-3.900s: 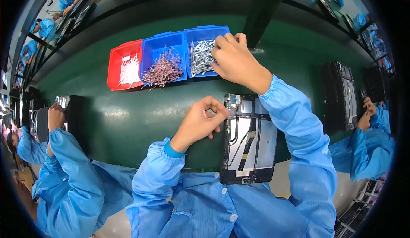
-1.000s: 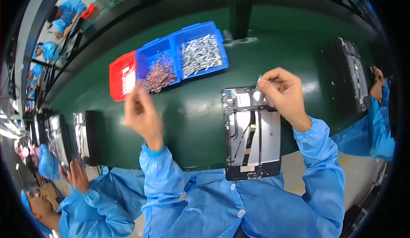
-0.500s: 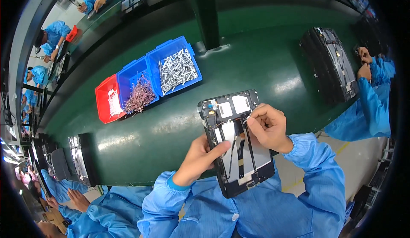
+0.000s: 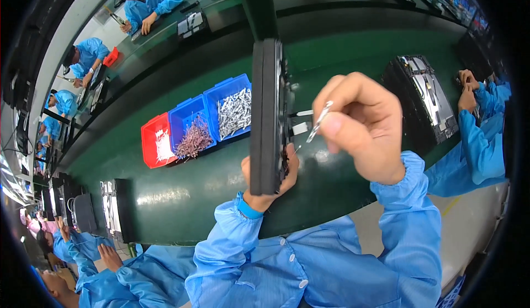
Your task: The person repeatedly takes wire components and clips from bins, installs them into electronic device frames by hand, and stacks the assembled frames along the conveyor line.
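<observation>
My left hand (image 4: pixel 260 202) grips the lower end of a black tablet-like device (image 4: pixel 265 114), with fingers and thumb on opposite sides. The device stands on edge in the air, so its open face with inner parts is mostly turned out of sight. White tabs (image 4: pixel 300 127) stick out on its right side. Just right of them, my right hand (image 4: pixel 369 125) pinches a small silvery metal strip (image 4: pixel 319 122) between thumb and forefinger. A gap separates the strip from the device.
Beyond the device are a blue bin (image 4: pixel 234 112) of silvery strips, a blue bin (image 4: pixel 190 132) of pinkish wired parts and a red bin (image 4: pixel 157 140) of white pieces. Stacked devices (image 4: pixel 428 98) stand right, another pile (image 4: pixel 114 208) left. Co-workers sit around; a green post (image 4: pixel 255 9) rises behind.
The device has been raised and turned from face-up onto its edge. My right hand has lifted away from its inner parts, holding the silvery strip. The view has shifted slightly.
</observation>
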Demonstrator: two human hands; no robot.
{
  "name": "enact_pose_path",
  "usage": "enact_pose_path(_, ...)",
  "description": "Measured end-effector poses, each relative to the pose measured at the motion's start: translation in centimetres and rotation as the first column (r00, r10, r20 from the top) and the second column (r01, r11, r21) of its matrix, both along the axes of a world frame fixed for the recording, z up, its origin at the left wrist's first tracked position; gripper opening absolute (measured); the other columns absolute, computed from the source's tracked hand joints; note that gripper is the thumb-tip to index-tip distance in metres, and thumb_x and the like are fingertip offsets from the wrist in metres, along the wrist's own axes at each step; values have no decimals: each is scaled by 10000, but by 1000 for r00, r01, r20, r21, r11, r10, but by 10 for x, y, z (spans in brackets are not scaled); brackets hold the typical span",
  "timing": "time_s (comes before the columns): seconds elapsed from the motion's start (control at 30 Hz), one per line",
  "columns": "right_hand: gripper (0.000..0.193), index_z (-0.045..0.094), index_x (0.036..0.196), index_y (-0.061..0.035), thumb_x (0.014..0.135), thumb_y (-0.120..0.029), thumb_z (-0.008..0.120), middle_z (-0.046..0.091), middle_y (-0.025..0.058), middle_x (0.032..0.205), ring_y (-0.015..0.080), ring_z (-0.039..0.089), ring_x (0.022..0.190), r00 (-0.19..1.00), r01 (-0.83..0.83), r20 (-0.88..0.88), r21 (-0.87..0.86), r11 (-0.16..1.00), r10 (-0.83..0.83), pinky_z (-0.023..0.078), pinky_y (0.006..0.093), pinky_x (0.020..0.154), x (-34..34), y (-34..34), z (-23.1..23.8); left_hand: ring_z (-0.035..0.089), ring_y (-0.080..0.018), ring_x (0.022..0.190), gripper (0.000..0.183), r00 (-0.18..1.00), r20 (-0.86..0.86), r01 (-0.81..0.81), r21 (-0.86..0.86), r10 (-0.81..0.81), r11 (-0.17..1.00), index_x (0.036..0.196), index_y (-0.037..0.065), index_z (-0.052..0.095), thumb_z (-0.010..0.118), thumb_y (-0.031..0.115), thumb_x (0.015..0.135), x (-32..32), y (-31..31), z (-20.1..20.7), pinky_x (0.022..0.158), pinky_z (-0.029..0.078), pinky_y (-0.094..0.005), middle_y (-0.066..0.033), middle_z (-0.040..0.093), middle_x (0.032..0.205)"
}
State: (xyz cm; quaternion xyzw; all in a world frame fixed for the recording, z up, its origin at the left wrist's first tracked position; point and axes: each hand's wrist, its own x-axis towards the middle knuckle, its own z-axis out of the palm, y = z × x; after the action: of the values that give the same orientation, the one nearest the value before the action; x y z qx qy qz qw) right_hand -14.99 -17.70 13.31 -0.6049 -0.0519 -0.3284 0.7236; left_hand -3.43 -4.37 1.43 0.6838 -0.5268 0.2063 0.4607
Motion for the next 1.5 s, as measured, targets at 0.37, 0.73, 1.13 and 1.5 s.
enact_pose_path(0.37,45,596,871,7,863,26,636,534,64,970,106,549,887,986,-153,-62,42,987,155,456,261,800,12,24,-19,689,-258,670,171,997,-18,70,-170,-74,983,892,18,701,740,55,729,4,0,1,576,554,-320,-108,689,824)
enact_pose_path(0.73,75,580,822,-1,866,-28,634,525,79,966,114,504,878,986,-123,-112,40,992,126,423,263,795,12,25,-15,716,-277,718,229,979,-177,86,-73,-98,994,957,9,705,741,52,735,4,2,-14,616,575,-323,-135,710,866)
enact_pose_path(1.13,80,584,825,8,873,-33,633,533,79,961,113,509,879,985,-130,-103,60,990,136,430,262,793,13,23,-16,679,-263,620,213,983,-147,96,-122,-114,988,934,19,680,761,80,746,5,0,-15,545,541,-322,-115,679,795)
enact_pose_path(1.5,97,591,820,1,869,-36,666,529,77,953,111,510,869,983,-148,-106,45,988,152,427,255,772,12,23,-15,688,-272,650,201,977,-169,109,-109,-127,988,923,10,677,751,73,747,6,2,-18,561,546,-326,-122,686,814)
